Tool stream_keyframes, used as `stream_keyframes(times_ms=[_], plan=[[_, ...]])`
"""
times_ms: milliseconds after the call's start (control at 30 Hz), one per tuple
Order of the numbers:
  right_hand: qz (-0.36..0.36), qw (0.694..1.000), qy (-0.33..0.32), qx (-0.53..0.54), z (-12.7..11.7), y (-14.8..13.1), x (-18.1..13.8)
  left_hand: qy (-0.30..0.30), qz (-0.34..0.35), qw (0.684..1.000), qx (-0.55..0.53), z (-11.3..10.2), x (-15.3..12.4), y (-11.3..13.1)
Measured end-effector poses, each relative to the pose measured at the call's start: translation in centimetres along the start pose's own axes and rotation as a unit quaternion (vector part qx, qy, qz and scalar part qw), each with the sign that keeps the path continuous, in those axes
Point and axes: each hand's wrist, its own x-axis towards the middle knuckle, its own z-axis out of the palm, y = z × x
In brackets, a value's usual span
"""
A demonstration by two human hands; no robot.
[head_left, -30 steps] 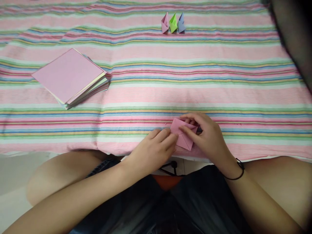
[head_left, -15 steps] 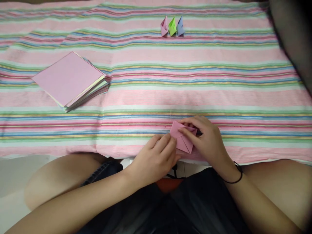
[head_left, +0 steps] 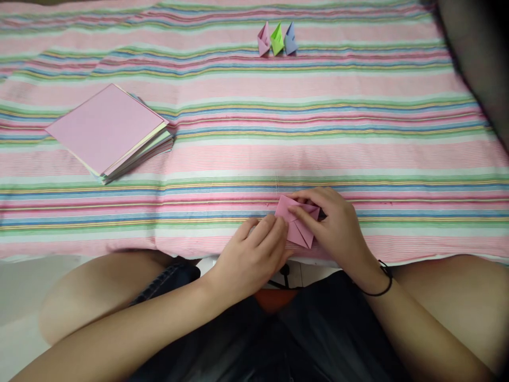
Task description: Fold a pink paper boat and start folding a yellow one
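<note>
A folded sheet of pink origami paper (head_left: 299, 232) is between my two hands at the table's near edge. Creases and narrow slits between its flaps run toward the lower corner. My left hand (head_left: 254, 249) grips its left side, fingers bent over the edge and the thumb below. My right hand (head_left: 332, 223) pinches the upper right part, with the thumb lying on top and the index finger at the far edge. My fingers cover parts of the left and right edges.
A stack of coloured paper (head_left: 107, 127), pink on top, lies at the left. Three small folded paper pieces, pink (head_left: 263, 40), green (head_left: 277, 40) and blue (head_left: 290, 40), stand in a row at the far side. A striped cloth (head_left: 222, 159) covers the table. Something dark (head_left: 477, 53) fills the upper right corner.
The whole view has shifted slightly, so things appear a little further left and up. Both hands keep their hold on the pink paper, and its folds look the same.
</note>
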Motion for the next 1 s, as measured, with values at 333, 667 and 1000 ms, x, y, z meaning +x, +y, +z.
stream_keyframes(times_ms=[333, 667, 1000], plan=[[0.002, 1.000, 0.013, 0.007, 0.2, 0.1, -0.1, -0.010, 0.007, 1.000, -0.008, 0.5, 0.3, -0.1], [0.062, 0.994, -0.027, 0.091, -2.2, 1.4, -0.4, -0.029, 0.021, 0.999, -0.010, 0.9, 0.6, -0.4], [0.045, 0.992, -0.096, 0.062, -3.8, 1.5, -0.5, -0.051, 0.010, 0.999, -0.006, 0.9, 1.5, -0.2]])
